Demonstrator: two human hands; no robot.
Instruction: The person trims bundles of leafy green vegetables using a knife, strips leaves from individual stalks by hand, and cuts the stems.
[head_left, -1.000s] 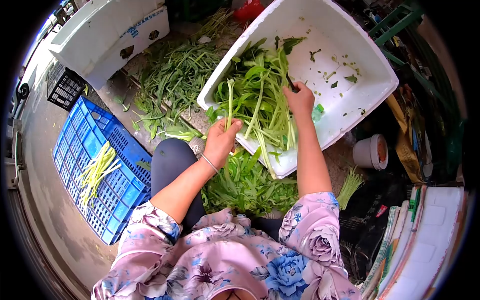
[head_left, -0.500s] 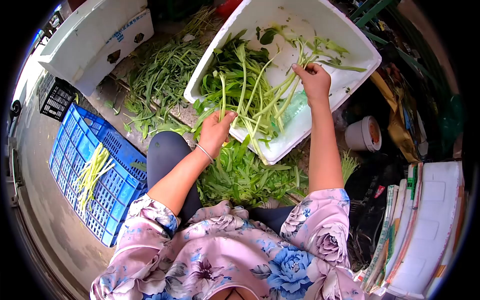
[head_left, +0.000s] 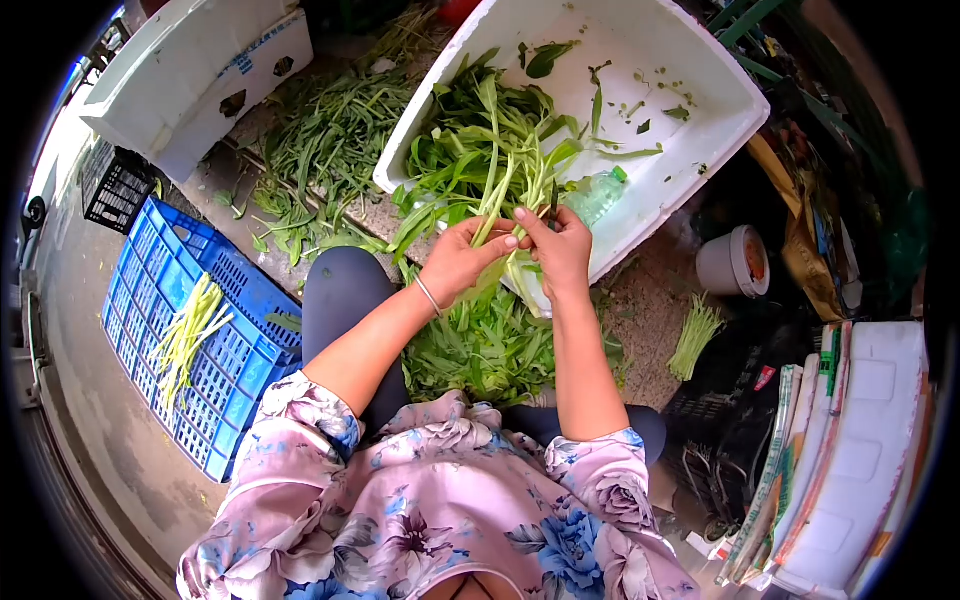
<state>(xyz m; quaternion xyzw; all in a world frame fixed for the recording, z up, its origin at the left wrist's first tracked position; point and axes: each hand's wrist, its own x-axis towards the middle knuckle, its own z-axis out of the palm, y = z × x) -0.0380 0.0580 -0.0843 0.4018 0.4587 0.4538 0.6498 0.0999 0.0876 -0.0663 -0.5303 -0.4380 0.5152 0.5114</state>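
Observation:
My left hand [head_left: 462, 262] is closed on pale green stems, with a bracelet at its wrist. Close beside it, my right hand [head_left: 558, 245] pinches leafy green stems [head_left: 520, 165] that run up into the white foam box [head_left: 690, 190]. The two hands nearly touch at the box's near edge. Leafy greens [head_left: 455, 150] fill the left part of the box, and a green plastic bottle [head_left: 597, 196] lies right of them. Below the hands, a pile of loose leaves [head_left: 480, 345] lies between my legs.
A blue crate [head_left: 215, 370] at the left carries a bunch of trimmed stems [head_left: 190, 330]. More greens [head_left: 335, 140] lie on the ground behind. At the right are a white bucket [head_left: 733, 262], a small stem bundle [head_left: 694, 337] and stacked foam boards [head_left: 850, 450].
My right hand has come down and left from over the foam box to beside my left hand. The stems it spread to the right are now gathered near both hands.

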